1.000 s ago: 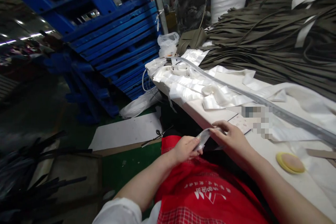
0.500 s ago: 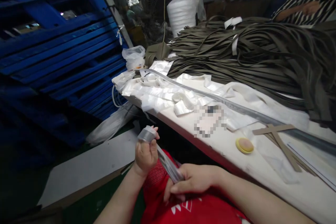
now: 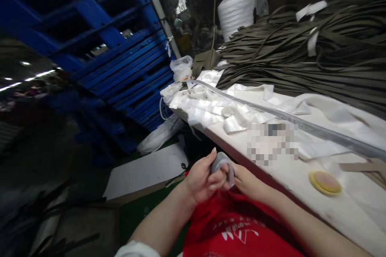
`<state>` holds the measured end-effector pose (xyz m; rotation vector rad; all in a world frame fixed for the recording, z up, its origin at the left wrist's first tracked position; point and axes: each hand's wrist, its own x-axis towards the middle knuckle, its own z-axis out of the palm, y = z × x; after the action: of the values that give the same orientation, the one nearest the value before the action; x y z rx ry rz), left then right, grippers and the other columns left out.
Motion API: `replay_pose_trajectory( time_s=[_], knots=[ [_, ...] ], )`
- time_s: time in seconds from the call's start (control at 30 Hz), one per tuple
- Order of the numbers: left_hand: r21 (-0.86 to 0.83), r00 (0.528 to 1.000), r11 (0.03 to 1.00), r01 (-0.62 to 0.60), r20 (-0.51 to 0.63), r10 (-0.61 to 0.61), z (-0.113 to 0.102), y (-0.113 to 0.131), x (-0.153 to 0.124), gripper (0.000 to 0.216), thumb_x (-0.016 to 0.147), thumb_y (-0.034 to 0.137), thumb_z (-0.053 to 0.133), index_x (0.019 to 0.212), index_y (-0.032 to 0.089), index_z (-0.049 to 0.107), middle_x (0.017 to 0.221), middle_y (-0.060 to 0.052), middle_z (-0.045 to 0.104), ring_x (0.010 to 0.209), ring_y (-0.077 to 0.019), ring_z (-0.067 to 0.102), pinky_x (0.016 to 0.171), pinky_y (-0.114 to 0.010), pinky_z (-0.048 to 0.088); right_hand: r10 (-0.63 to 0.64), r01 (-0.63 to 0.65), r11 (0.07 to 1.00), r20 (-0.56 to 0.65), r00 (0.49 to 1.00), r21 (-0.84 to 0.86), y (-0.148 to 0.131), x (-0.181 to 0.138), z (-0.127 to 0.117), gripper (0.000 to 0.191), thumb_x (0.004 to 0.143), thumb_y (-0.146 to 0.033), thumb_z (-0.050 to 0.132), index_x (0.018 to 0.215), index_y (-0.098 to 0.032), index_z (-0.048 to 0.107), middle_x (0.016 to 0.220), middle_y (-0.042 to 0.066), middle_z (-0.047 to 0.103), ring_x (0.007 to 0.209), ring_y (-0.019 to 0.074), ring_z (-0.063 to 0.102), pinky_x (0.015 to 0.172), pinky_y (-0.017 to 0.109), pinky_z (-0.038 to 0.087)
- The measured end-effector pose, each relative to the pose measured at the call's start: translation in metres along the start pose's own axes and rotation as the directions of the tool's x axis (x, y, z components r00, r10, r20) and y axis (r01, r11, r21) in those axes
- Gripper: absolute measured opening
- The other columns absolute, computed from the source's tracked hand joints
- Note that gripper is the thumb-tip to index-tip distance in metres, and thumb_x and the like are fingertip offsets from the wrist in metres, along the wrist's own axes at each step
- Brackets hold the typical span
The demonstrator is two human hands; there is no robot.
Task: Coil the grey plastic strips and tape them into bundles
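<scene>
Both hands meet in front of my red apron, just below the white table's edge [image 3: 229, 150]. My left hand [image 3: 202, 178] is closed around a grey translucent strip [image 3: 222, 162] that curls into a loop above its fingers. My right hand [image 3: 247, 180] pinches the same strip from the right, fingers pressed together. A long grey strip [image 3: 301, 125] lies across the table above my hands, beside a heap of white ribbon pieces [image 3: 211, 104].
A big pile of olive-green webbing [image 3: 316, 56] covers the far right of the table. A yellow round pad [image 3: 325, 182] lies near the table's front. Blue pallets [image 3: 120, 64] lean at left. White board [image 3: 147, 168] and scissors [image 3: 181, 167] lie on the green floor.
My left hand came down from its raised position and my right hand rose to meet it; the strip, earlier stretched between them, is now bunched into a small loop.
</scene>
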<state>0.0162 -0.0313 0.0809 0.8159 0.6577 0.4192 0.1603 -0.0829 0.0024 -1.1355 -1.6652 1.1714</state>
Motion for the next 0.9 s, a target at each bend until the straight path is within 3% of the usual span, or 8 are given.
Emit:
replay_pose_trajectory(
  time_s=[0.07, 0.17, 0.3, 0.37, 0.47, 0.6, 0.73, 0.9],
  knots=[
    [0.174, 0.912, 0.924, -0.341, -0.178, 0.370, -0.005, 0.009, 0.002, 0.056, 0.095, 0.056, 0.028, 0.088, 0.013, 0.063, 0.047, 0.006, 0.042, 0.042, -0.0092, 0.044, 0.071, -0.032, 0.051, 0.011, -0.023, 0.996, 0.133, 0.991, 0.085, 0.002, -0.003, 0.006, 0.023, 0.095, -0.034, 0.043, 0.094, -0.019, 0.060, 0.096, 0.005, 0.064, 0.092, 0.0213, 0.059, 0.089, 0.035, 0.046],
    [0.784, 0.580, 0.397, -0.477, -0.059, 0.813, -0.028, 0.014, 0.005, 0.058, 0.091, 0.063, 0.032, 0.102, 0.014, 0.063, 0.079, -0.009, 0.064, 0.079, -0.0213, 0.062, 0.091, -0.042, 0.046, 0.059, -0.127, 0.972, 0.316, 0.947, 0.200, -0.008, -0.015, -0.002, 0.037, 0.094, -0.048, 0.044, 0.085, -0.017, 0.062, 0.081, 0.003, 0.064, 0.076, 0.0176, 0.058, 0.073, 0.028, 0.049],
    [0.956, 0.753, -0.159, -0.246, 0.292, 0.590, -0.054, 0.002, 0.004, 0.064, 0.083, 0.071, 0.036, 0.082, 0.015, 0.068, 0.080, -0.017, 0.067, 0.083, -0.0287, 0.063, 0.083, -0.043, 0.047, 0.232, -0.263, 0.929, 0.143, 0.962, 0.262, -0.013, -0.017, -0.038, 0.045, 0.090, -0.059, 0.047, 0.090, -0.017, 0.064, 0.066, 0.001, 0.060, 0.054, 0.0131, 0.052, 0.049, 0.023, 0.042],
    [0.975, 0.841, -0.094, -0.201, 0.221, 0.494, -0.054, -0.005, 0.003, 0.062, 0.088, 0.067, 0.032, 0.067, 0.018, 0.064, 0.064, -0.012, 0.063, 0.069, -0.0231, 0.062, 0.073, -0.036, 0.048, 0.272, -0.267, 0.956, -0.031, 0.962, 0.119, -0.007, -0.009, -0.054, 0.046, 0.087, -0.060, 0.048, 0.090, -0.018, 0.065, 0.069, 0.003, 0.063, 0.056, 0.0164, 0.056, 0.050, 0.027, 0.045],
    [0.909, 0.945, 0.406, -0.089, -0.052, 0.324, -0.048, -0.010, 0.001, 0.069, 0.092, 0.064, 0.020, 0.060, 0.019, 0.060, 0.046, -0.002, 0.050, 0.046, -0.0141, 0.051, 0.054, -0.027, 0.043, 0.108, -0.184, 0.954, -0.305, 0.946, -0.235, 0.003, 0.000, -0.061, 0.043, 0.081, -0.055, 0.058, 0.104, -0.020, 0.064, 0.100, 0.009, 0.069, 0.091, 0.0281, 0.064, 0.081, 0.039, 0.052],
    [0.367, 0.984, 0.925, 0.099, -0.177, -0.035, -0.043, -0.005, 0.000, 0.067, 0.089, 0.068, 0.028, 0.061, 0.016, 0.058, 0.031, 0.008, 0.033, 0.027, -0.0086, 0.030, 0.043, -0.025, 0.040, -0.120, 0.055, 0.927, -0.155, 0.981, -0.370, 0.006, 0.001, -0.037, 0.052, 0.083, -0.037, 0.057, 0.132, -0.023, 0.047, 0.133, 0.011, 0.055, 0.120, 0.0278, 0.053, 0.103, 0.044, 0.041],
    [-0.002, 0.985, 0.985, 0.175, -0.016, -0.175, -0.037, 0.008, -0.004, 0.066, 0.096, 0.058, 0.023, 0.068, 0.012, 0.062, 0.032, 0.009, 0.032, 0.027, -0.0066, 0.027, 0.050, -0.025, 0.046, -0.078, 0.065, 0.962, -0.037, 0.996, -0.264, 0.011, 0.004, -0.009, 0.038, 0.088, -0.028, 0.046, 0.125, -0.020, 0.049, 0.120, 0.012, 0.061, 0.109, 0.0264, 0.058, 0.099, 0.045, 0.044],
    [-0.219, 0.996, 0.971, -0.092, -0.018, 0.090, -0.022, 0.033, -0.011, 0.058, 0.099, 0.048, 0.027, 0.087, 0.008, 0.066, 0.045, 0.006, 0.040, 0.038, -0.0064, 0.038, 0.066, -0.026, 0.048, 0.070, -0.071, 0.997, 0.159, 0.985, 0.001, 0.025, 0.011, 0.002, 0.026, 0.089, -0.029, 0.040, 0.103, -0.019, 0.059, 0.093, 0.005, 0.066, 0.089, 0.0230, 0.061, 0.090, 0.041, 0.048]
  ],
)
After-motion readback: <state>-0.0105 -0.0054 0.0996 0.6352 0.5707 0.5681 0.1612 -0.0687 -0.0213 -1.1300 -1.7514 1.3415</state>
